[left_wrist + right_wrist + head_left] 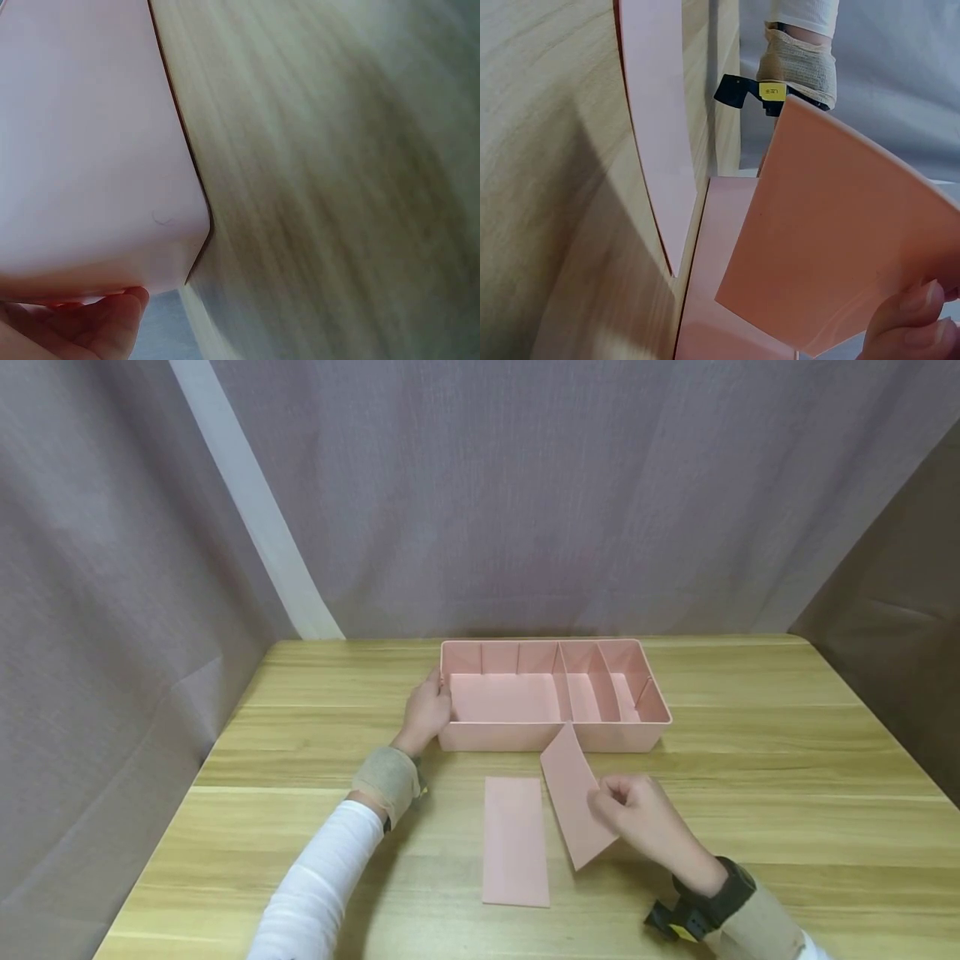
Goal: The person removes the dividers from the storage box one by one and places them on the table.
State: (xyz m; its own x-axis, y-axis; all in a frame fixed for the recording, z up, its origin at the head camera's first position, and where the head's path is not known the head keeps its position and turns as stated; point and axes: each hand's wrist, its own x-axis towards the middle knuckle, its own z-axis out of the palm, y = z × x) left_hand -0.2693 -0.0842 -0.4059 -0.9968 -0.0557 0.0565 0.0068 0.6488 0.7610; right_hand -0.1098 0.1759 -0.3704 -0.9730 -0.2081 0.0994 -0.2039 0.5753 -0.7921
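The right hand (645, 818) pinches the right edge of 1 pink panel (573, 797) between closed fingers; it tilts above the desk (772, 760), its long axis slanting away and leftward toward the box (495, 737). The left hand (426, 710) grips the box's left end, which lies lengthwise left to right.

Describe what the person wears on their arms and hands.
The left hand and right hand are ungloved. Both sides show a white sleeve, beige wrist wrap and small black device with a yellow marking; a black band shows on the right.
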